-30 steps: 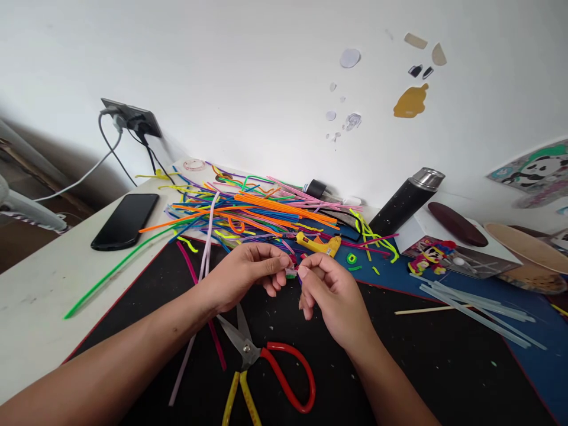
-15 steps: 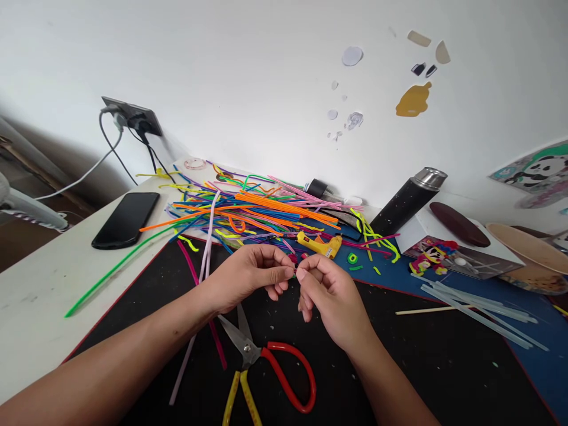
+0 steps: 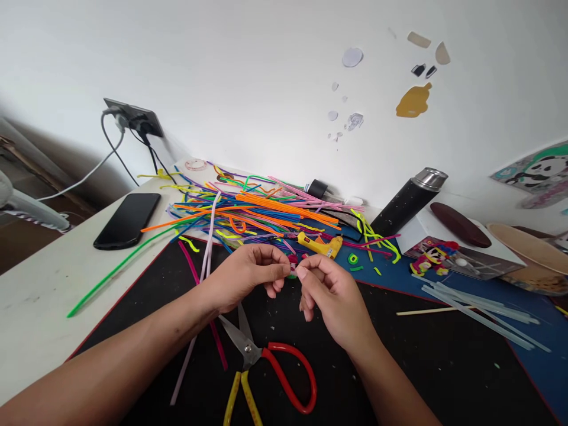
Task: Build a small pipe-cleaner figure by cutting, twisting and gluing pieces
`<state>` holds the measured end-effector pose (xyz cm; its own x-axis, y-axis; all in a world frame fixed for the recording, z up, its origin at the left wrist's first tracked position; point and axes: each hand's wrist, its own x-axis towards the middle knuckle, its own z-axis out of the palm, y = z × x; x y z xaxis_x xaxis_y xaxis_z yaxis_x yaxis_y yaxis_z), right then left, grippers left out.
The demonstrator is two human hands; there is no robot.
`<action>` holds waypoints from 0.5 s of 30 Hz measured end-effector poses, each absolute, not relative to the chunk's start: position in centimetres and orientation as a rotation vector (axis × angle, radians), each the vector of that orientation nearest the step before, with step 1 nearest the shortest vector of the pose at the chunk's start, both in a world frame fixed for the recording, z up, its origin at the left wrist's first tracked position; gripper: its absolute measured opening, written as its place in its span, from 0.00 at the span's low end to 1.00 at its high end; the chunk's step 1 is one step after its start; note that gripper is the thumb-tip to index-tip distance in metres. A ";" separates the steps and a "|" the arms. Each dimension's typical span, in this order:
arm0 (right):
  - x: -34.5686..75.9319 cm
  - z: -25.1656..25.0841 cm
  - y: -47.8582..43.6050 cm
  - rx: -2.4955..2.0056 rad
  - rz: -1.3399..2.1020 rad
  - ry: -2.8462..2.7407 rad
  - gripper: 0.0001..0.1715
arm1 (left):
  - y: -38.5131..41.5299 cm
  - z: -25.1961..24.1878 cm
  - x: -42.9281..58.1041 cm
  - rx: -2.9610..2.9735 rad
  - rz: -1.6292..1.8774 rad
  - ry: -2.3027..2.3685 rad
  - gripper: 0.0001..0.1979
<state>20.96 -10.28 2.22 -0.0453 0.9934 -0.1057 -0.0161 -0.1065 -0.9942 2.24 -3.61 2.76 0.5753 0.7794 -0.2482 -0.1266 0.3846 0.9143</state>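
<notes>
My left hand (image 3: 261, 272) and my right hand (image 3: 326, 290) come close together above the black mat (image 3: 377, 367), thumb and forefinger pinched on each. What the fingertips hold is too small to make out. Between and just behind them shows a small pink, white and green piece (image 3: 293, 265), partly hidden; I cannot tell whether it is touched. Below lie scissors (image 3: 248, 352) with one red and one yellow handle, blades apart. Lilac pipe cleaners (image 3: 208, 248) and a magenta one (image 3: 217, 343) pass by my left wrist. A yellow glue gun (image 3: 322, 245) rests behind my hands.
A heap of coloured pipe cleaners (image 3: 266, 207) spreads along the wall. At left lies a black phone (image 3: 128, 220). To the right are a black flask (image 3: 408, 201), a small colourful figure (image 3: 432, 258), clear glue sticks (image 3: 479, 310) and a bowl (image 3: 528, 251).
My fingertips have drawn slightly apart, and more of the small pink and green piece shows between them. Everything else stays in place apart from a slight camera shift.
</notes>
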 end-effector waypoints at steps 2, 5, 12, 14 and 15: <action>21.3 2.4 -10.2 -1.232 1.288 -1.164 0.19 | -3.5 2.6 2.2 1.002 0.676 0.767 0.22; 21.6 2.8 -10.0 -1.194 1.231 -1.132 0.22 | -3.5 2.5 2.2 0.976 0.694 0.768 0.23; 22.4 3.0 -10.1 -1.266 1.057 -1.103 0.31 | -3.4 2.2 2.1 0.945 0.702 0.749 0.23; 22.8 2.8 -10.2 -1.287 1.007 -1.111 0.31 | -3.3 2.1 2.2 0.941 0.701 0.745 0.22; 22.9 2.7 -10.2 -1.290 0.990 -1.107 0.31 | -3.3 2.1 2.2 0.938 0.700 0.741 0.22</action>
<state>22.93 -10.21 2.65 0.2101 0.9757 0.0617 0.0471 0.0530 -0.9975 2.19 -3.31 2.13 0.5579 0.7923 -0.2468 -0.2015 0.4178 0.8859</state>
